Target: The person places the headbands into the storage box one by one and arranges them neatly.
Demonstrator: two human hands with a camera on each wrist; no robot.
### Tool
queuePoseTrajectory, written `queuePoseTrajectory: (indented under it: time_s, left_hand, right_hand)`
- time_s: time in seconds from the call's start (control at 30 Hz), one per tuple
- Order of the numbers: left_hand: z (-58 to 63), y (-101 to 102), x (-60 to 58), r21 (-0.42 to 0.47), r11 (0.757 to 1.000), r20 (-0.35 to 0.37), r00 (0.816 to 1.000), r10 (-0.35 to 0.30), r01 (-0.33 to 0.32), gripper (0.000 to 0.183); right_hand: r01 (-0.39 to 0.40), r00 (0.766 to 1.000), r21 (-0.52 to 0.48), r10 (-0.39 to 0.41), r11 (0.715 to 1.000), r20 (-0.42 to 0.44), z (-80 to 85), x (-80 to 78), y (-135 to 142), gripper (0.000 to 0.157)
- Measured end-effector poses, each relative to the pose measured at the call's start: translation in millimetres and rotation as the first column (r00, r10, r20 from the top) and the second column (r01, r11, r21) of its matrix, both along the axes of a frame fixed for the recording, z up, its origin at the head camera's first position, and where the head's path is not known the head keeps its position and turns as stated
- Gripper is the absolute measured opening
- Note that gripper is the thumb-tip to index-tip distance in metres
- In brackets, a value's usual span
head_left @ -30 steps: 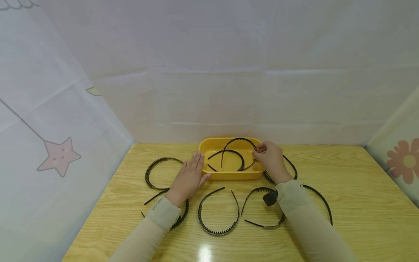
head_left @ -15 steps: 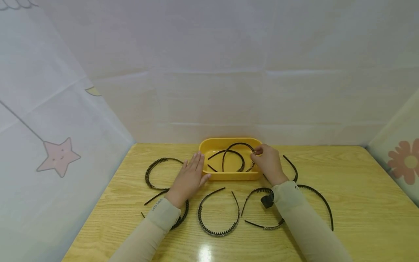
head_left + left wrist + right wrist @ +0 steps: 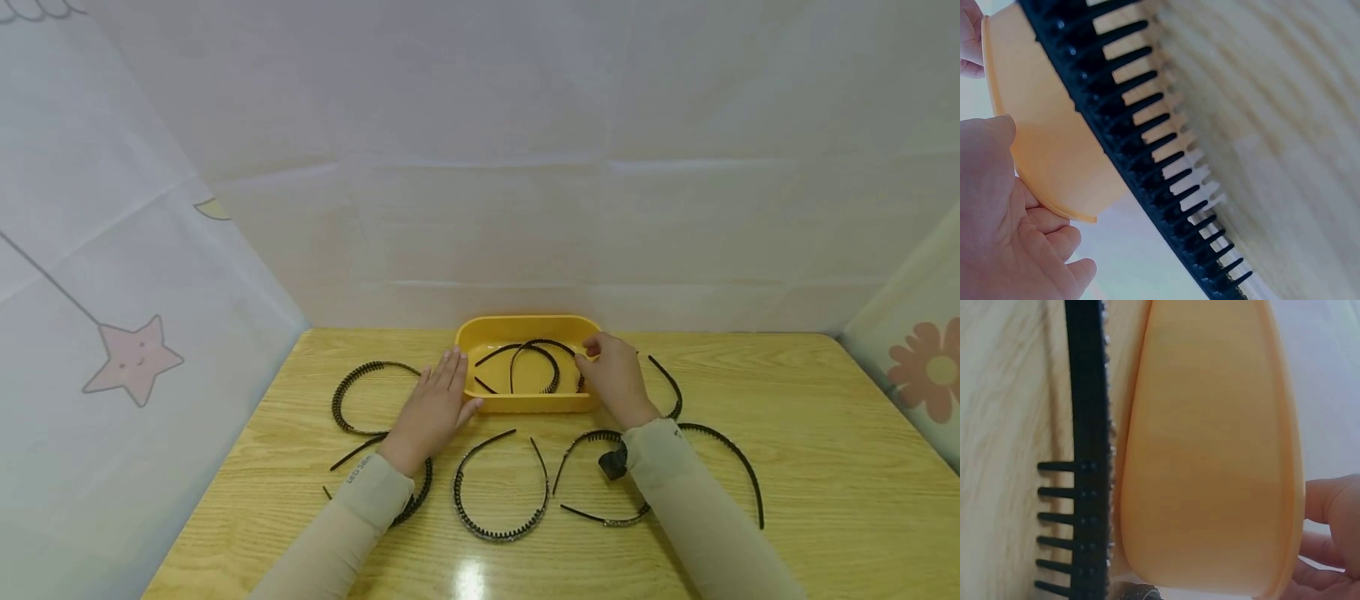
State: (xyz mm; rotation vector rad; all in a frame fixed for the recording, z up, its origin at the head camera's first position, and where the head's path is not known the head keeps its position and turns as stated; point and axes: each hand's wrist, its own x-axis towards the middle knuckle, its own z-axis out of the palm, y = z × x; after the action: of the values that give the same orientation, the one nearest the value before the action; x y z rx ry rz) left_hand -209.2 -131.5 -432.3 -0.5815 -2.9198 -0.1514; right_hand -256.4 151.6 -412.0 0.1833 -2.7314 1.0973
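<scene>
My left hand (image 3: pixel 431 408) rests with straight fingers on the left rim of a yellow plastic bin (image 3: pixel 536 403); in the left wrist view its thumb (image 3: pixel 1000 131) lies at the rim. Over the right rim is my right hand (image 3: pixel 618 375), thumb and forefinger apart with no headband between them. Right beside its fingertips, a thin black toothed headband (image 3: pixel 551 342) lies inside the bin, overlapping another black headband (image 3: pixel 557 371). In the right wrist view, the right hand's fingers (image 3: pixel 1319 550) show at the bin's edge.
Several more black toothed headbands lie on the wooden table (image 3: pixel 840 467): a headband (image 3: pixel 345 400) at left, a sparkly headband (image 3: pixel 498 533) in front, a headband (image 3: pixel 738 458) at right. Others are partly hidden under the forearms. A pale cloth wall (image 3: pixel 480 225) stands behind the bin.
The right hand has lowered a headband into the bin and let it go; its arch now sits lower. The right forearm shifted slightly left. The left hand stays in place.
</scene>
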Motion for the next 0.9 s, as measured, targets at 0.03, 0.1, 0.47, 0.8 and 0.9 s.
queuePoseTrajectory:
  time_s: [0.03, 0.1, 0.47, 0.8, 0.9]
  left_hand:
    - [-0.2, -0.1, -0.1, -0.001, 1.0, 0.001, 1.0, 0.0, 0.0, 0.073]
    - [-0.4, -0.2, 0.0, 0.0, 1.0, 0.005, 1.0, 0.001, -0.001, 0.073]
    - [0.6, -0.1, 1.0, 0.001, 1.0, 0.0, 1.0, -0.002, 0.002, 0.072]
    - [2.1, 0.0, 0.1, 0.003, 1.0, 0.004, 1.0, -0.001, 0.001, 0.072]
    - [2.0, 0.1, 0.4, 0.006, 1.0, 0.006, 1.0, 0.0, 0.0, 0.072]
  right_hand:
    - [-0.005, 1.0, -0.014, 0.005, 1.0, -0.003, 0.0, 0.7, 0.8, 0.028]
    - [-0.022, 1.0, -0.043, 0.021, 0.999, -0.014, 0.1, 2.6, 3.1, 0.026]
    - [-0.082, 0.987, -0.062, 0.073, 0.995, -0.142, 4.4, 12.5, 34.6, 0.022]
    - [-0.114, 0.991, 0.108, 0.12, 0.988, -0.053, 17.2, 22.5, 68.3, 0.023]
    - [-0.157, 0.987, 0.171, 0.161, 0.973, -0.006, 17.3, 24.3, 74.1, 0.024]
